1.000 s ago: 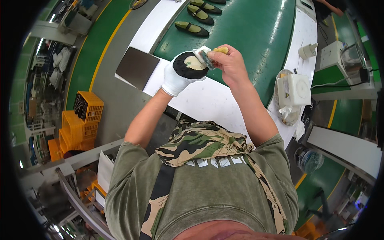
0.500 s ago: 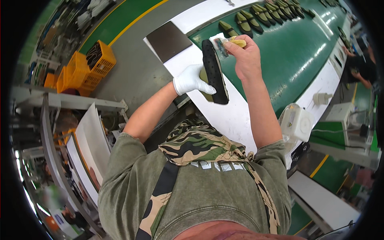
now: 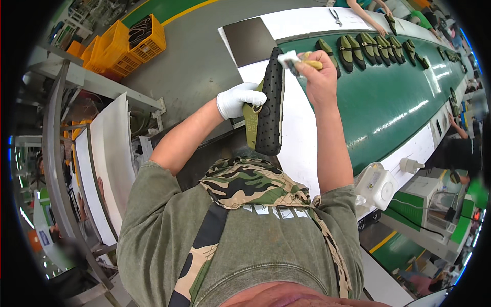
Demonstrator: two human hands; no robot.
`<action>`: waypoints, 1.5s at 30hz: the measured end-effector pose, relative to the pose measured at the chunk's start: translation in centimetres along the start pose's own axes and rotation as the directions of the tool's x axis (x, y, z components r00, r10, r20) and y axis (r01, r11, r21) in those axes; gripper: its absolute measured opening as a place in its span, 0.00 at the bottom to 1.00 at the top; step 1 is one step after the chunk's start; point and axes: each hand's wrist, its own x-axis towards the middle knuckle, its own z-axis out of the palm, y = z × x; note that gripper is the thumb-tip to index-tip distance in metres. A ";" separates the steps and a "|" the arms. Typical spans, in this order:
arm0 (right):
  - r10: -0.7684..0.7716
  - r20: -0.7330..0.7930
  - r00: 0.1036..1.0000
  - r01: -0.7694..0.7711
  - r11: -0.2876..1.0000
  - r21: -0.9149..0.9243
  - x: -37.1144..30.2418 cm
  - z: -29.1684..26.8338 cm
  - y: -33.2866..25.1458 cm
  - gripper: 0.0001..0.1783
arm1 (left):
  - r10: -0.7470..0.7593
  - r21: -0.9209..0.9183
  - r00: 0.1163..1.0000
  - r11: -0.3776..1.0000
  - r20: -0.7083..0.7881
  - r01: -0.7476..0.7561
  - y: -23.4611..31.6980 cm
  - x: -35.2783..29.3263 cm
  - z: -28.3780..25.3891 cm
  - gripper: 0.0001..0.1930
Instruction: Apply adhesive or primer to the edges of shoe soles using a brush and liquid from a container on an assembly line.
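Note:
My left hand (image 3: 240, 101), in a white glove, grips a shoe (image 3: 269, 105) and holds it upright on its edge. Its black sole with raised dots faces right, and part of the olive-green upper with a small buckle shows on the left. Bare and closed, my right hand (image 3: 320, 77) pinches a yellow-handled tool (image 3: 313, 65) whose white, dark-smudged head (image 3: 289, 59) is beside the sole's upper end. Whether the head touches the shoe I cannot tell.
Several olive-and-black shoes (image 3: 352, 53) line the green conveyor belt (image 3: 378, 107). A dark board (image 3: 249, 41) and pliers (image 3: 335, 17) lie on the white ledge. A white plastic container (image 3: 377, 187) stands at right, yellow crates (image 3: 146, 43) at left. A co-worker's hand (image 3: 379, 29) reaches over the far side.
The view has shifted. My left hand has turned and lowered the shoe, so more of its sole and green upper shows. A co-worker's arms have come into view at the far side.

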 end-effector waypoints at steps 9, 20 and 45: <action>0.115 0.222 0.968 -0.107 0.993 -0.046 0.7 6.8 4.6 0.15 | 0.106 -0.188 0.966 0.970 -0.237 -0.152 1.4 -6.7 -4.3 0.22; 0.273 0.376 0.886 -0.294 0.956 0.000 1.8 15.1 9.3 0.14 | 0.236 -0.410 0.889 0.820 -0.392 -0.399 2.1 -14.1 -9.9 0.28; 0.348 0.469 0.812 -0.476 0.859 0.187 0.7 13.6 15.5 0.15 | 0.679 0.313 0.225 0.573 -0.699 -0.757 11.5 -32.1 -4.9 0.25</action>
